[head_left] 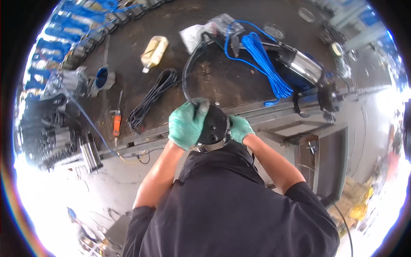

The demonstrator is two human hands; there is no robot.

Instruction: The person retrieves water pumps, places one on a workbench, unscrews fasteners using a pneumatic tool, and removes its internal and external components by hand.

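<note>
Between my hands, close to my body at the bench's front edge, is a black round part (216,125) with small holes in its face and a shiny metal rim below. My left hand (187,125), in a green glove, is closed around its left side, near where a thick black cable (187,77) runs up onto the bench. My right hand (240,128), gloved alike, grips the right side; its fingertips are partly hidden behind the part. The far end of the cable lies by a clear plastic bag (192,37).
On the dark bench (231,81) lie a coiled black cable (154,96), a yellowish bottle (154,52), an orange-handled screwdriver (117,124) and a blue cable bundle (267,64). A shiny metal cylinder (306,66) is at right. Blue-topped parts (55,49) line the left. An open drawer (329,158) sits below right.
</note>
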